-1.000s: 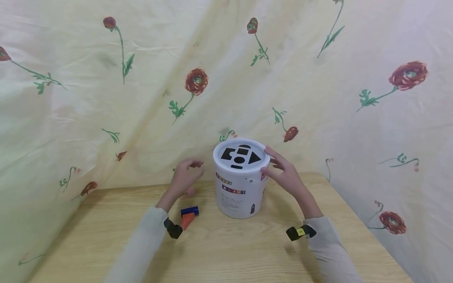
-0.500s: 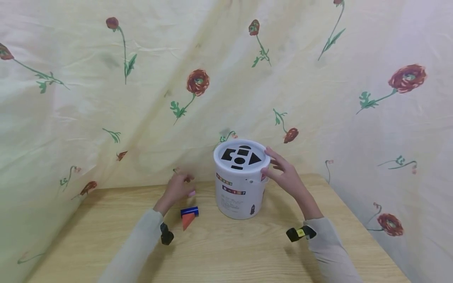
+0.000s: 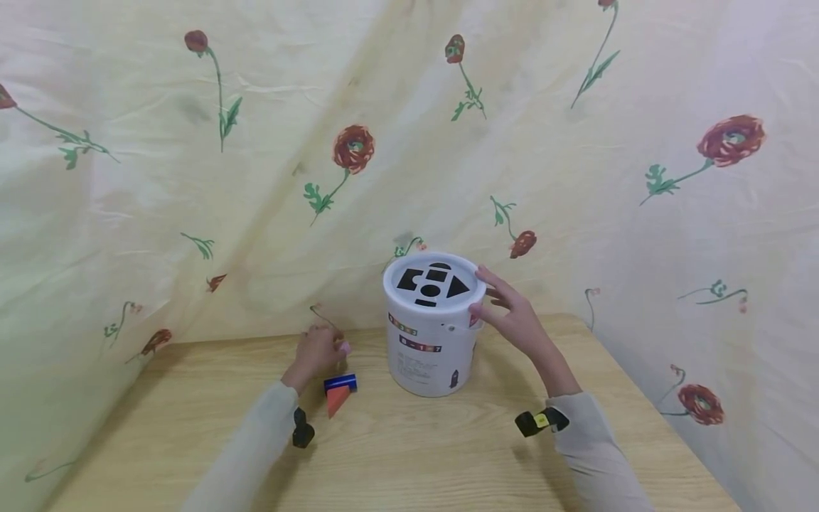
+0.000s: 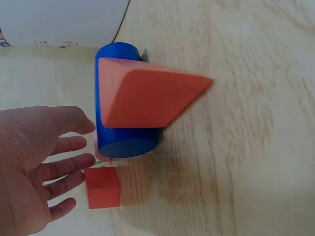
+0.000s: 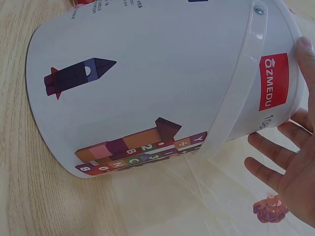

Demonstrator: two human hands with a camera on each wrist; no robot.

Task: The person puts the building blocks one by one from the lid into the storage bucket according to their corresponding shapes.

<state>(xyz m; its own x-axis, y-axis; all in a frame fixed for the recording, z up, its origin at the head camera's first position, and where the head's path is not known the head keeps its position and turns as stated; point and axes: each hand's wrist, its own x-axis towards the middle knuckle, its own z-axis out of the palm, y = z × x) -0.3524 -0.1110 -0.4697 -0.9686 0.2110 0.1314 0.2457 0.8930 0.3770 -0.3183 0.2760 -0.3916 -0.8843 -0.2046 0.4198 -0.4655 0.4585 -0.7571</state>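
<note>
A white bucket (image 3: 425, 355) stands upright on the table, with black shape-cut openings in its lid (image 3: 470, 274). My right hand (image 3: 515, 320) rests at its right rim; the fingers are spread and fairly straight in the right wrist view. Left of the bucket, my left hand (image 3: 316, 352) is low beside a small pink block (image 3: 346, 348), fingers loosely bent. In the left wrist view its fingers are near a red block (image 4: 102, 188) and a blue cylinder (image 4: 129, 141); nothing is visibly gripped. An orange triangular block (image 4: 147, 96) leans on the cylinder. The pink block is mostly hidden there.
A wooden table (image 3: 435, 455) holds everything. Behind it and at its sides hangs a cream cloth (image 3: 269, 178) printed with red flowers. The bucket's white handle (image 5: 234, 88) hangs along its side. A black camera is strapped to each wrist.
My left hand has come down from above the table to the blocks, leaving the blue cylinder and orange block more exposed. My right hand stays at the bucket's rim.
</note>
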